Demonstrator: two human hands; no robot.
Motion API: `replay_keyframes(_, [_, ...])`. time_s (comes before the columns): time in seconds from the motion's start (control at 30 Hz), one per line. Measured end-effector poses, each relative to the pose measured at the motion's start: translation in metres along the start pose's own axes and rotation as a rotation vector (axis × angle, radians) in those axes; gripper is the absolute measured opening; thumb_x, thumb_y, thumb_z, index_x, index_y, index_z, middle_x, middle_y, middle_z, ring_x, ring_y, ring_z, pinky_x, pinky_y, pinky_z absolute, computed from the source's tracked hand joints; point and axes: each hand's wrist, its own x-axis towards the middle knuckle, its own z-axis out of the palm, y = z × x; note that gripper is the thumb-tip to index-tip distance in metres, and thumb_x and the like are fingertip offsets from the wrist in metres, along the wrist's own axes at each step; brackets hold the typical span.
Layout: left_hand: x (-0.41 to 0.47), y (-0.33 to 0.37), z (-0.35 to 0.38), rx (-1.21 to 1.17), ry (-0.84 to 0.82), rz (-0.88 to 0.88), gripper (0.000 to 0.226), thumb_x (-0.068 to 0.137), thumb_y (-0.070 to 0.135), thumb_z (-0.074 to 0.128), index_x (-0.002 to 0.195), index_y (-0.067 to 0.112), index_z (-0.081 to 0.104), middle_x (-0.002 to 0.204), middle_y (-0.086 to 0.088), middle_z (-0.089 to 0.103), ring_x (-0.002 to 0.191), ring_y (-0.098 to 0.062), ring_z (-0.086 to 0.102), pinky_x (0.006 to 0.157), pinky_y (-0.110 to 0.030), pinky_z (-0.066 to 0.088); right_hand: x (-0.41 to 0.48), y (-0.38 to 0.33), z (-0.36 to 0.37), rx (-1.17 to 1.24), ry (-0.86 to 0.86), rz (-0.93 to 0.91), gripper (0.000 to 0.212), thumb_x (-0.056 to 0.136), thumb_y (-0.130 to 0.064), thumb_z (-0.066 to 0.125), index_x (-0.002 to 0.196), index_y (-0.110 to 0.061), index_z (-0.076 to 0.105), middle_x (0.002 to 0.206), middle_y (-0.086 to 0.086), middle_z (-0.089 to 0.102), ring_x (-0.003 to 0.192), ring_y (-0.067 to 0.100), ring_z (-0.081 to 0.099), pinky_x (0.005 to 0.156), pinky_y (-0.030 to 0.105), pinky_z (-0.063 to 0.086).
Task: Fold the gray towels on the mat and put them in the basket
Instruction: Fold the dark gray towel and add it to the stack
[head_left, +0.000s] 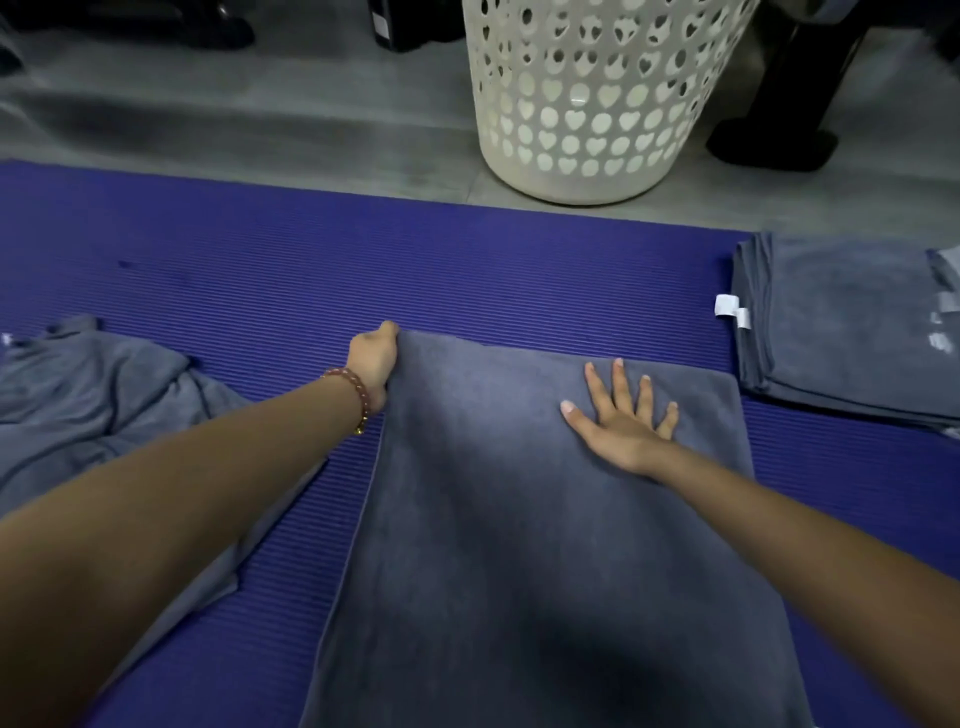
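Status of work: partly done, nothing confirmed in the basket.

Towel in hand: one gray towel (519, 519) lies flat on the purple mat (260, 270), running from its far edge toward the person. It looks doubled over already, though the layers cannot be counted from here. The left grip (373, 364) is curled round the towel's far left corner, pinching the cloth. The right grip (623, 421) lies spread and flat on the towel near its far right corner, fingers straight, pressing it down. My judgement: this towel is mid-fold, being squared or smoothed before a further fold.

Completed folding: a stack of folded gray towels (841, 332) sits on the right end of the mat, edges aligned, white tags (727, 309) showing at its left side. It is well apart from the basket.

Outstanding: a crumpled gray towel (93, 395) lies heaped on the left of the mat, unfolded; whether it is one piece or more cannot be told.

Basket (597, 104): white, pierced with heart-shaped holes, standing on the floor (260, 119) just beyond the mat's far edge. Its contents are not visible.

Remaining, as I judge it: finish this towel, fold the heap, move all folded towels into the basket.
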Motion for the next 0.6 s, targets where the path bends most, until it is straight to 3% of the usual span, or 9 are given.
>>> replay_keyframes(0.1, [0.004, -0.006, -0.006, 0.038, -0.02, 0.019, 0.033, 0.096, 0.031, 0.045, 0.067, 0.015, 0.042, 0.067, -0.006, 0.043, 0.06, -0.02, 0.041, 0.059, -0.033, 0.036, 0.002, 0.001, 0.001, -0.021, -0.002, -0.006, 0.072, 0.087, -0.073, 0.017, 0.144, -0.045, -0.019, 0.15, -0.01, -0.036, 0.14, 0.026, -0.03, 0.11, 0.057, -0.017])
replay_keyframes(0.2, [0.008, -0.002, -0.01, 0.174, -0.187, 0.103, 0.037, 0.097, 0.03, 0.045, 0.064, 0.016, 0.038, 0.063, -0.005, 0.039, 0.057, -0.019, 0.036, 0.058, -0.033, 0.033, 0.003, 0.002, 0.003, -0.036, 0.015, -0.008, 0.074, 0.087, -0.073, 0.019, 0.143, -0.045, -0.02, 0.149, -0.01, -0.037, 0.14, 0.026, -0.03, 0.108, 0.057, -0.018])
replay_keyframes(0.37, [0.01, 0.015, -0.011, 0.493, -0.506, 0.348, 0.021, 0.093, 0.001, 0.045, 0.076, 0.013, 0.049, 0.073, -0.002, 0.048, 0.065, -0.011, 0.044, 0.061, -0.014, 0.041, 0.001, -0.001, 0.005, -0.035, 0.032, 0.021, 0.07, 0.088, -0.071, 0.017, 0.143, -0.047, -0.018, 0.15, -0.011, -0.035, 0.14, 0.024, -0.029, 0.11, 0.057, -0.018])
replay_keyframes(0.43, [0.015, 0.02, -0.015, 0.59, -0.599, 0.43, 0.02, 0.089, -0.005, 0.052, 0.084, 0.014, 0.053, 0.074, -0.005, 0.05, 0.066, -0.01, 0.049, 0.065, -0.016, 0.044, 0.001, -0.005, 0.001, -0.032, 0.005, 0.053, 0.068, 0.089, -0.071, 0.017, 0.143, -0.047, -0.017, 0.151, -0.012, -0.034, 0.141, 0.024, -0.028, 0.111, 0.056, -0.017])
replay_keyframes(0.6, [0.034, 0.022, -0.029, 0.609, -0.562, 0.601, 0.023, 0.085, -0.007, 0.058, 0.098, 0.01, 0.05, 0.069, -0.001, 0.047, 0.054, -0.012, 0.047, 0.057, -0.026, 0.045, 0.009, -0.018, -0.015, 0.039, -0.125, 0.164, 0.074, 0.083, -0.078, 0.015, 0.144, -0.046, -0.016, 0.151, -0.012, -0.033, 0.142, 0.028, -0.025, 0.112, 0.061, -0.007])
